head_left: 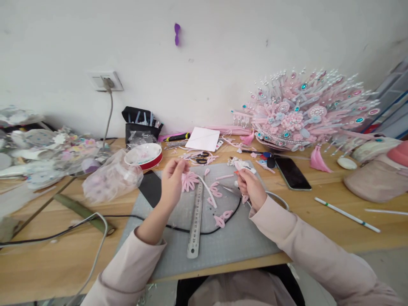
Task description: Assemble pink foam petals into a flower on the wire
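My left hand (173,177) is raised over the left part of the grey cutting mat (172,255), its fingers pinched together. Whatever is between those fingertips, if anything, is too small to make out. Just right of it lies a pink looped flower piece (190,182). My right hand (251,183) is closed at the mat's right side, and what it grips is hidden. A pointed grey metal blade (230,191) shows beside it, and a white bundle (239,163) lies behind its fingers. Between my hands are a steel ruler (195,225) and pink fuzzy loops (219,219).
A pink beaded headdress (296,114) stands at the back right, near a phone (292,173) and a white pen (347,214). Black-handled scissors (201,160) and white paper (203,139) lie behind the mat. A red-rimmed bowl (149,163) and a black cable (178,230) are also there.
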Available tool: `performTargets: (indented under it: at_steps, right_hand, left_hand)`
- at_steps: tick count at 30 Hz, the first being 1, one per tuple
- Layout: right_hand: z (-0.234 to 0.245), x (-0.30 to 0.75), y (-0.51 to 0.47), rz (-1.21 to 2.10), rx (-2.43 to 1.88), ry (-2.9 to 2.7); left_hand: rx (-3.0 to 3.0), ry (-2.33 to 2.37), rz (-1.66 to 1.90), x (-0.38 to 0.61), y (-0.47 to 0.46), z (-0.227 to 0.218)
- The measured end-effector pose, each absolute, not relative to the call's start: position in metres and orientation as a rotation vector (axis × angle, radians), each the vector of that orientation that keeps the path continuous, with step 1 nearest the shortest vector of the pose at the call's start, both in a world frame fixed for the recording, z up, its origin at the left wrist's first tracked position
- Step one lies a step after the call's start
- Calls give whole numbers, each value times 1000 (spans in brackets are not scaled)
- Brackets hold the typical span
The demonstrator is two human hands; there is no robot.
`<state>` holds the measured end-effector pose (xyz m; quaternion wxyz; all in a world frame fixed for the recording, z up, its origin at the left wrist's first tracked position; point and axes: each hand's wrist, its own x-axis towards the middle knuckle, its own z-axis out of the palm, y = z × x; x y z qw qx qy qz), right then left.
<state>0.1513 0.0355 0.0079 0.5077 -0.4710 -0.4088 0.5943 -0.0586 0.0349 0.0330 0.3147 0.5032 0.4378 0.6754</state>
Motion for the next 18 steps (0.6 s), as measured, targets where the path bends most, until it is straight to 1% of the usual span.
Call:
performTargets:
  at_steps: [5, 6, 8, 9, 10, 12, 14, 16, 18]
  right_hand:
    - [5, 153, 38, 1270, -1176, -1020]
    - [5, 153, 38, 1235, -1186, -1039]
    - [5, 153, 38, 1181, -1210, -1085]
    - [5, 153, 38, 1165, -1216, -1108]
    - [5, 152, 37, 1157, -1216, -1130]
    - [5, 152, 36, 1148, -1201, -1162]
    - [5, 152, 35, 1149, -1192, -1172]
    - [4, 153, 35, 1149, -1191, -1173]
    - [3, 153, 35, 1151, -1191, -1173]
  left_hand:
    - [1242, 1383, 2258, -91, 51, 38]
    - [1263, 1450, 2316, -99, 53, 40]
    - [1436, 1681, 2291, -110, 54, 44]
    - [1571, 1793, 2215, -114, 54, 46]
    - [1736, 1868, 2067, -116, 53, 47]
    - [2085, 1869, 1501, -114, 53, 45]
    - [2242, 1818, 1086, -108, 54, 39]
    - [2246, 1740, 858, -104, 57, 31]
    - [2137, 1684, 820, -104, 61, 24]
